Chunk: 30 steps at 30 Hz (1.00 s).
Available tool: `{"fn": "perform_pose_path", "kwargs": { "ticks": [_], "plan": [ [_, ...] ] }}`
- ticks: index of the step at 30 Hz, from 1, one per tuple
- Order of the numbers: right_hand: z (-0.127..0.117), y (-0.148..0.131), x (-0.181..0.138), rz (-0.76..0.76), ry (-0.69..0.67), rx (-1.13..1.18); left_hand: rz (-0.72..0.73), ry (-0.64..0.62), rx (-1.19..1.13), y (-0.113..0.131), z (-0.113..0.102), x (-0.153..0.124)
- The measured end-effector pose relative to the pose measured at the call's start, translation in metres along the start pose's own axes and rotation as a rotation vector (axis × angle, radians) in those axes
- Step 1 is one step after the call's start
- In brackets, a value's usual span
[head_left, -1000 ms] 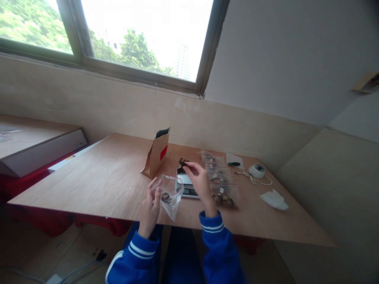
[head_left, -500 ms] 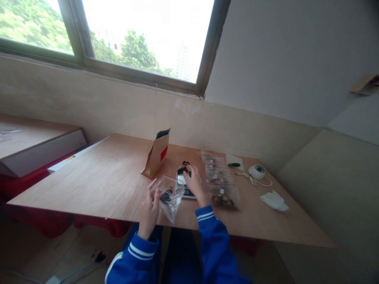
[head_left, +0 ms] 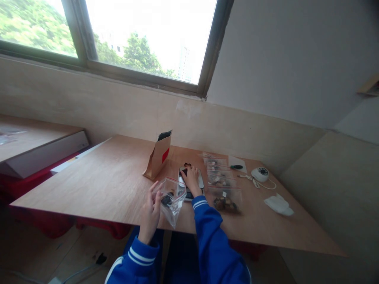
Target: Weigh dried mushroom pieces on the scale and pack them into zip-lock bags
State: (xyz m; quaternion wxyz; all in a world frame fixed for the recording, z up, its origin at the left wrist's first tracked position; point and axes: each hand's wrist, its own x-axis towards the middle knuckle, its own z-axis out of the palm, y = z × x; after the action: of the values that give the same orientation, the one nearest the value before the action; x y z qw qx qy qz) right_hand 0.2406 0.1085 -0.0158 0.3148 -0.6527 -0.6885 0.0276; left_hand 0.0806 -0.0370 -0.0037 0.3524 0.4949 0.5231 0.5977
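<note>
Bag: clear plastic zip bag [head_left: 171,199] with a red strip at its mouth, held up over the near edge of the bench [head_left: 97,181], a few dark pieces inside it.
Left hand: left hand [head_left: 151,211] is closed loosely on the bag's left side near the mouth, fingers partly straight, thumb side hidden behind the film.
Right hand: right hand [head_left: 192,179] lies flat and reaching forward on the small scale [head_left: 191,182], fingertips at a dark piece [head_left: 184,172] on its far end; I cannot tell whether the fingers pinch it or only touch it.
Where the bag is: just left of the right hand's wrist, touching nothing but the left hand as far as the view shows.
How the bag will handle: judged light, thin, limp and slippery; it sags to a point below the hand. It is best taken at the stiffer zip strip, with one side pinched so the mouth stays open.
Dark pieces: look small, dry and light, likely brittle; a fingertip pinch seems enough.
Beyond the left hand: brown paper pouch [head_left: 158,156] with a red label, standing upright and open.
Right of the right hand: row of filled zip bags [head_left: 223,189] lying flat, then a green pen [head_left: 236,167], a round white device [head_left: 259,173] with a cord, and a crumpled tissue [head_left: 278,205].
</note>
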Motion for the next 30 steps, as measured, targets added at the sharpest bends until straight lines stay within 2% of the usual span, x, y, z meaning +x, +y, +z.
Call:
{"fn": "perform_pose_path", "kwargs": {
  "ticks": [10, 17, 21, 25, 27, 30],
  "plan": [
    [-0.006, 0.009, 0.000, -0.112, -0.017, 0.112, -0.003, 0.009, 0.015, 0.001, -0.005, 0.000],
    [-0.018, 0.007, -0.003, -0.110, 0.035, 0.225, 0.015, 0.011, 0.049, 0.006, -0.008, -0.001],
    [-0.039, -0.002, 0.000, -0.073, 0.104, 0.307, 0.010, 0.007, 0.054, 0.006, -0.010, -0.002],
    [-0.073, -0.024, 0.003, -0.071, 0.150, 0.389, 0.014, 0.000, 0.040, 0.004, -0.009, -0.002],
    [-0.093, -0.041, 0.000, -0.127, 0.116, 0.446, 0.011, -0.002, 0.039, 0.003, -0.008, -0.002],
    [-0.121, -0.068, -0.011, -0.313, -0.059, 0.549, 0.007, -0.008, 0.034, 0.003, -0.007, -0.002]
  ]
}}
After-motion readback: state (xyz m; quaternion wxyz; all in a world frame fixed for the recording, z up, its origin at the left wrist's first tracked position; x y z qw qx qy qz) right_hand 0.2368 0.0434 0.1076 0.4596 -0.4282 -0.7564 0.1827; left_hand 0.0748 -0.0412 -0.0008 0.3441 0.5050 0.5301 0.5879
